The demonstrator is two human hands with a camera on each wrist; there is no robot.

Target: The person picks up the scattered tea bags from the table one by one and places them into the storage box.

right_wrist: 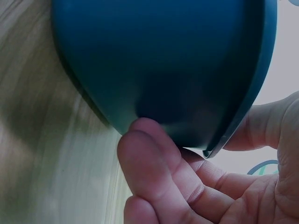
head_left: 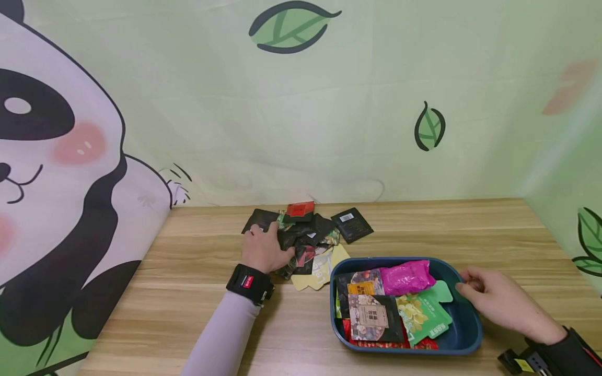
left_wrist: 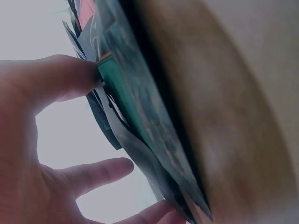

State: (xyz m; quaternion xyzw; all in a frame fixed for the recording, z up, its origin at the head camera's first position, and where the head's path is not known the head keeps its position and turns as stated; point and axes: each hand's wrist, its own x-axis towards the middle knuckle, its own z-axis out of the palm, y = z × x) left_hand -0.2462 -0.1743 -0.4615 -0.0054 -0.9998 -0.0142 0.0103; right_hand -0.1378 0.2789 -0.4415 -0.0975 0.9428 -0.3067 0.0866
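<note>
A pile of mostly black flat packets (head_left: 305,232) lies near the back of the wooden table. My left hand (head_left: 265,249) rests over its left side with fingers spread; in the left wrist view the thumb (left_wrist: 70,77) touches the packet edges (left_wrist: 133,102). A blue plastic bin (head_left: 465,329) stands to the right. My right hand (head_left: 498,300) pinches its right rim, thumb over the edge and curled fingers (right_wrist: 145,161) against the outer wall. Inside lie a black packet (head_left: 376,318), a pink packet (head_left: 406,277), a green packet (head_left: 425,313) and red packaging.
One black packet (head_left: 352,224) lies apart at the pile's right. Yellow leaf-shaped packaging (head_left: 324,269) sticks out at the pile's front, close to the bin. A printed cloth backdrop (head_left: 357,115) rises behind the table (head_left: 188,292).
</note>
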